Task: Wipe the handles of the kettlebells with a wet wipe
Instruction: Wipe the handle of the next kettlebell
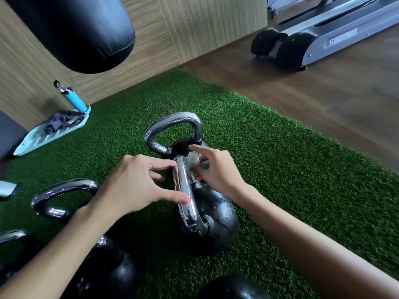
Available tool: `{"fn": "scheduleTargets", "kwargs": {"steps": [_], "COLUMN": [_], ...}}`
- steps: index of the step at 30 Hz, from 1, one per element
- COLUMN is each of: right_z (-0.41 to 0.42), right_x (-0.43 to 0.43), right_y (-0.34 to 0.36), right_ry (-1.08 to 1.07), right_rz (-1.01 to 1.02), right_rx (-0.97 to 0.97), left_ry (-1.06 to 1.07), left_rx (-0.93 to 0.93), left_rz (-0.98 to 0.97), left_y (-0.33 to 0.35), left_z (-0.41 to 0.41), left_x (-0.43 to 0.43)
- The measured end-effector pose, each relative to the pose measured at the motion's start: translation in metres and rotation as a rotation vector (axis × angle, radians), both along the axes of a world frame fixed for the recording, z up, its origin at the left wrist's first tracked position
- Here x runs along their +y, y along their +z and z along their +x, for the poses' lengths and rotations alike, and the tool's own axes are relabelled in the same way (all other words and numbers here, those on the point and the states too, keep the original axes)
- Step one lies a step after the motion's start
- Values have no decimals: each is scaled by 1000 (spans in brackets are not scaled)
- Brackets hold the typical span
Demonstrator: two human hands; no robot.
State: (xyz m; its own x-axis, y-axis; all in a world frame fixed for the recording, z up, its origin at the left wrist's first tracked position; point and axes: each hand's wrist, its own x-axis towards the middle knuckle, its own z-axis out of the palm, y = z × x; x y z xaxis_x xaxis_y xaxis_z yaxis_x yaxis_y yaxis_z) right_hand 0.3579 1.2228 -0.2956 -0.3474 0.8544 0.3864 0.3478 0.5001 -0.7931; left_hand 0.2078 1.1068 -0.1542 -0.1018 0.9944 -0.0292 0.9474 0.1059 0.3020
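A black kettlebell (216, 214) with a chrome handle (183, 190) stands on the green turf in the middle. My left hand (133, 186) pinches that handle between thumb and fingers. My right hand (218, 169) holds a crumpled white wet wipe (194, 159) against the far end of the handle, index finger stretched out. Behind it stands a second kettlebell with a chrome handle (172, 130). Another kettlebell handle (62, 190) shows at the left, partly hidden by my left arm.
More black kettlebells (103, 268) crowd the lower left and bottom edge. A black punching bag (82, 31) hangs at the upper left. A light blue tray (28, 141) lies by the wooden wall. A treadmill (313, 37) stands on the wood floor at the upper right.
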Motion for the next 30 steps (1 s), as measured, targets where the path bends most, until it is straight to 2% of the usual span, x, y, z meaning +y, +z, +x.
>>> {"fn": "scheduleTargets", "kwargs": {"steps": [2,5,7,14,18,23,26,30], "right_z": [2,4,2,-2,-2,14,27,35], "right_x": [-2,-3,-3,5,5,-15,-39,-44], "right_y": [0,-1,2,8,4,32,30,39], "right_ry": [-20,-28,6,-8,1,23,53,94], "right_rz": [13,-88,-154,-93,-136,26,77,0], "right_rx": [3,-147,-174,21,24,164,145,140], "left_ry": [4,-6,-15,-77,-98,-88,-78,-81], "left_rx": [-59,-100,-107,-13,93,133,151,133], "left_rz": [31,72,65,-21,-94,-103,-99,-86], "left_y": [-3,-6,-9,-6,1,5,5,5], "left_z": [-2,-3,-4,-5,1,1,3,4], "left_x": [0,-1,-4,-7,-7,-6,-4,-2]}}
